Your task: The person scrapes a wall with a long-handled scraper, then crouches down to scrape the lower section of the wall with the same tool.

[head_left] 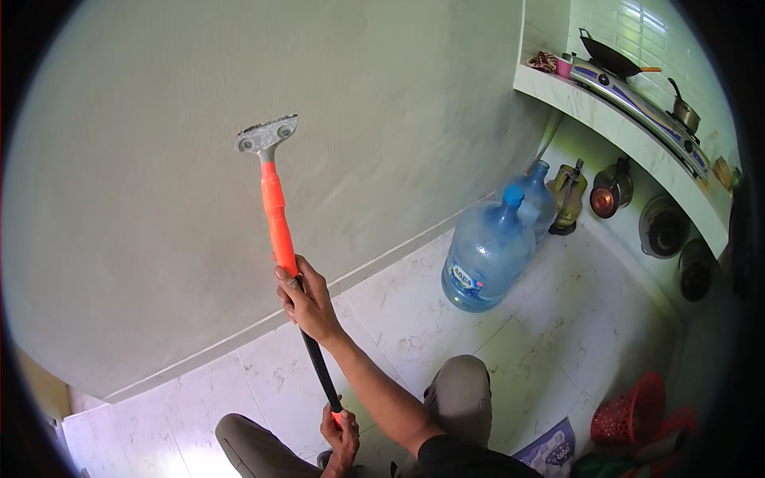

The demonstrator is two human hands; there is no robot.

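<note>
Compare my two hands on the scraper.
The right hand grips the scraper high up, where the orange sleeve meets the black shaft; the left hand holds the bottom end. The right forearm shows, stretched toward the wall; of the left arm, little beyond the hand shows. The right hand is far from the body, the left hand close to it. Both are closed around the handle.

The right hand (307,299) covers part of the scraper (275,199); the front jug (486,255) half hides the rear jug (542,191).
</note>
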